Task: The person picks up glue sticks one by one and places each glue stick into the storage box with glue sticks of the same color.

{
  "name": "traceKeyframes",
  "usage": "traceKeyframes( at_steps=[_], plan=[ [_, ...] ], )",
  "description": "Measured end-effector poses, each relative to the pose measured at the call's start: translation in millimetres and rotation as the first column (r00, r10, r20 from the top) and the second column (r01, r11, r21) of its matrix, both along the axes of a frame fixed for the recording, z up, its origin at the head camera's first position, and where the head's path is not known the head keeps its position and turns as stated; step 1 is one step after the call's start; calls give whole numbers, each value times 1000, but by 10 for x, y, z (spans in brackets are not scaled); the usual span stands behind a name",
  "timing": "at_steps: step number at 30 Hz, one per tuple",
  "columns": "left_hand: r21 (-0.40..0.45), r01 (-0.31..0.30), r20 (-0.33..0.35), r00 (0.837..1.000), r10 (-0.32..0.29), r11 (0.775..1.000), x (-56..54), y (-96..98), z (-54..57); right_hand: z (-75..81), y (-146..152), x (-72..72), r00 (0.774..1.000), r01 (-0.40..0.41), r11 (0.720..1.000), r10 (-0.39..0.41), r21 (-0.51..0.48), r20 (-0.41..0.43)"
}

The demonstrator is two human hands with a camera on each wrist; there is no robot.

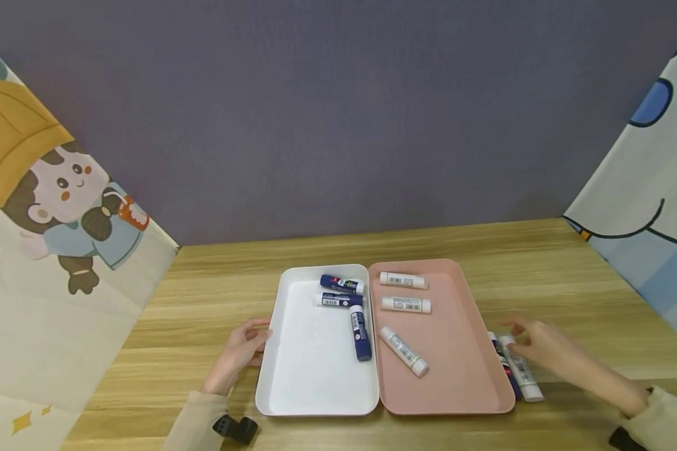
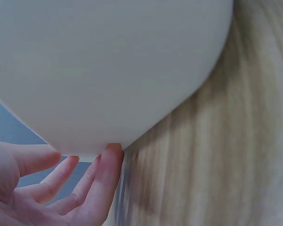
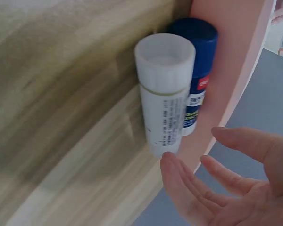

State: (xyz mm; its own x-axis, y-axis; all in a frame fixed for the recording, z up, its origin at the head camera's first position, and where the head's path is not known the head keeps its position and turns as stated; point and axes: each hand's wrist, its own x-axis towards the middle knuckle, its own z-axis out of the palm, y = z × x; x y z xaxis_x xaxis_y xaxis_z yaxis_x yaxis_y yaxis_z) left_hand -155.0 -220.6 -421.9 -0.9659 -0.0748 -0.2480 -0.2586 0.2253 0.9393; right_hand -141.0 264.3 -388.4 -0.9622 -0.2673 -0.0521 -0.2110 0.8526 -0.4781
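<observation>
My left hand (image 1: pixel 246 343) rests at the left side of a white tray (image 1: pixel 293 376); its fingertips (image 2: pixel 114 149) touch the tray's edge. In the white tray lie three blue glue sticks (image 1: pixel 360 333), all toward its right side. Three white glue sticks (image 1: pixel 404 351) lie in the pink tray (image 1: pixel 451 382). Along the pink tray's right outer side lie another white glue stick (image 3: pixel 165 103) and a blue glue stick (image 3: pixel 198 56), side by side on the table. My right hand (image 1: pixel 544 341) reaches over their far ends, fingers parted, one fingertip right at the white stick's end.
The two trays stand edge to edge on a wooden table (image 1: pixel 214 282). Behind the table rises a grey-purple panel (image 1: pixel 338 125). Printed cloths hang at the left (image 1: pixel 118 300) and right (image 1: pixel 649 263) sides.
</observation>
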Motion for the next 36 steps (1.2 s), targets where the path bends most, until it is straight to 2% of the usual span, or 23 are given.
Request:
traceKeyframes(
  at_steps=[6, 12, 19, 27, 36],
  plan=[
    [-11, 7, -1, 1000, -7, 1000, -14, -18, -24, -53, 30, -12, 998, 14, 999, -16, 41, 56],
    [-1, 8, -6, 1000, -8, 1000, -9, -5, -7, -101, 47, -14, 997, 20, 998, -24, 58, 72],
    [2, 27, 0, 1000, -27, 1000, -10, -17, -10, -132, 37, -6, 994, 34, 999, -38, 39, 101],
    [12, 9, -1, 1000, -9, 1000, -10, -5, -12, -182, 18, 26, 993, 70, 998, -71, 8, 100],
    [-9, 9, -8, 1000, -9, 1000, 6, 5, 20, -168, 32, -25, 989, 75, 997, -75, 0, 125]
  ],
)
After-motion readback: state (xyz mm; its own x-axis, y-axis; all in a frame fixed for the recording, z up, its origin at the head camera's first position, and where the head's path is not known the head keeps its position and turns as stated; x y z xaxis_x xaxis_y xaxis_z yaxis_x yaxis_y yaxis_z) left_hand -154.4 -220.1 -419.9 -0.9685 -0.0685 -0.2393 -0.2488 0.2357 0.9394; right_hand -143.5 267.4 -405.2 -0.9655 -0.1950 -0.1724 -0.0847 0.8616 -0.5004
